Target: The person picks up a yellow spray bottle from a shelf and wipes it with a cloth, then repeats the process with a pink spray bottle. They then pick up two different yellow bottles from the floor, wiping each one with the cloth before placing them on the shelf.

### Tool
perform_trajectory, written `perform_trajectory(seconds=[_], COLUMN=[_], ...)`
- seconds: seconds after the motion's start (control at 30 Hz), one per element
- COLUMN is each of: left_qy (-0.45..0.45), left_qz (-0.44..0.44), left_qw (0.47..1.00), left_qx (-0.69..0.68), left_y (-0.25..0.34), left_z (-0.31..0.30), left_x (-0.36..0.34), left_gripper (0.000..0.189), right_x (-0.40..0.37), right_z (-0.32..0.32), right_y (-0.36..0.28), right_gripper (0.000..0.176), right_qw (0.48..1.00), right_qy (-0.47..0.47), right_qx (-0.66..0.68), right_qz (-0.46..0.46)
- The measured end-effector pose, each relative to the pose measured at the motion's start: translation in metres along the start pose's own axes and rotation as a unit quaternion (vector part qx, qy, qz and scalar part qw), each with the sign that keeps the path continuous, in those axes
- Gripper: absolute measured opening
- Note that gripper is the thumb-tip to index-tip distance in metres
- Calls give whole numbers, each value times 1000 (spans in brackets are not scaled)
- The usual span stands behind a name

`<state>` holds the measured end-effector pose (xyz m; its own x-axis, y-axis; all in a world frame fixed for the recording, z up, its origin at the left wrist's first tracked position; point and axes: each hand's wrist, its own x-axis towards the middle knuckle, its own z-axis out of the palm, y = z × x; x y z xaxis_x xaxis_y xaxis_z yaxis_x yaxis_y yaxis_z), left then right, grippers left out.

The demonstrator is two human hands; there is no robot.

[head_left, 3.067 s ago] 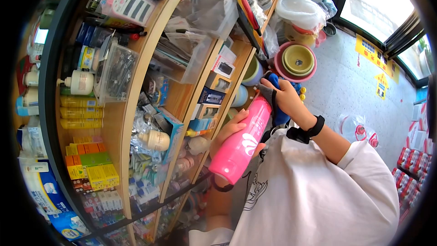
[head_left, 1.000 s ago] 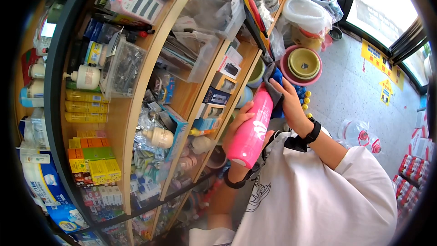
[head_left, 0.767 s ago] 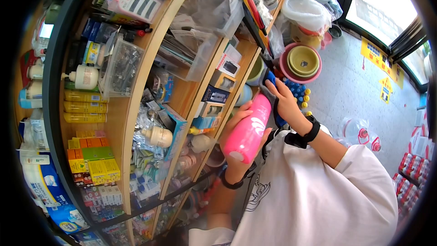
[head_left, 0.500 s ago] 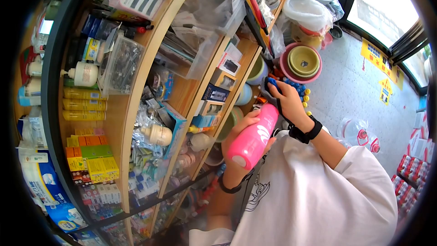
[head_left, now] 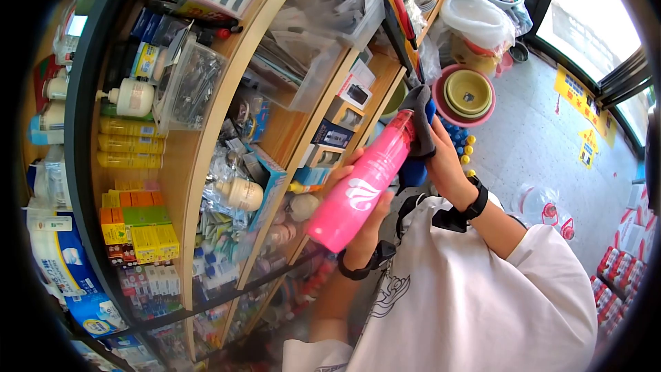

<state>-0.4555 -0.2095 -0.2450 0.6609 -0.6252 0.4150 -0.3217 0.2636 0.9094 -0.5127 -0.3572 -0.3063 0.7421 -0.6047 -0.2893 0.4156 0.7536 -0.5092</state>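
A pink bottle [head_left: 358,193] with white print lies tilted in my left hand [head_left: 372,224], whose fingers wrap round its body from below and behind. Its red-tinted top end points up and to the right. My right hand [head_left: 446,169] grips a dark grey and blue cloth [head_left: 421,124], which touches the bottle's top end. Both wrists carry black bands.
Shelves [head_left: 289,89] full of packets, bottles and boxes run along the left. Stacked basins [head_left: 468,93] stand on the floor beyond my hands. Large clear bottles [head_left: 540,203] lie on the right, near red-and-white packs [head_left: 620,265]. A window [head_left: 585,14] is at the upper right.
The bottle has shifted left and now shows its printed side and top end. The cloth, bunched in my right hand before, now hangs more spread out against the bottle's top.
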Motion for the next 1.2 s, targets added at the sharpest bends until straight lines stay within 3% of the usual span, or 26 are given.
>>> perform_trajectory(seconds=[0.07,0.1,0.23,0.37,0.47,0.53,0.67,0.77,1.0,1.1,1.2], left_qy=[60,65,64,126,223,274,274,273,270,273,287], left_qz=[-20,-33,-29,-25,38,14,-46,-114,-183,-192,-205], left_qw=[998,997,997,991,962,934,934,905,858,844,830], left_qx=[-28,-33,-33,30,154,228,226,305,397,420,432], left_y=[9,14,40,106,141,161,184,196,226,244,252], left_z=[4,2,-18,-81,-137,-150,-183,-221,-281,-306,-327], left_x=[4,7,9,15,28,52,83,94,118,129,142], left_gripper=[63,61,59,73,60,54,49,57,58,59,60], right_x=[0,4,-1,-5,0,0,1,-1,0,1,-1], right_z=[-1,-4,3,4,0,1,6,7,3,-8,5], right_y=[4,7,-2,-9,-10,-11,-11,-7,13,18,20], right_gripper=[43,37,28,24,26,26,25,26,28,30,25], right_qw=[984,941,907,950,969,965,969,973,981,981,977], right_qy=[-4,-22,24,-7,4,4,-44,-59,-31,-83,-67], right_qx=[-128,-237,-287,-217,-163,-188,-185,-184,-177,-175,-194], right_qz=[-120,-239,-306,-224,-188,-184,-157,-125,-79,-30,-49])
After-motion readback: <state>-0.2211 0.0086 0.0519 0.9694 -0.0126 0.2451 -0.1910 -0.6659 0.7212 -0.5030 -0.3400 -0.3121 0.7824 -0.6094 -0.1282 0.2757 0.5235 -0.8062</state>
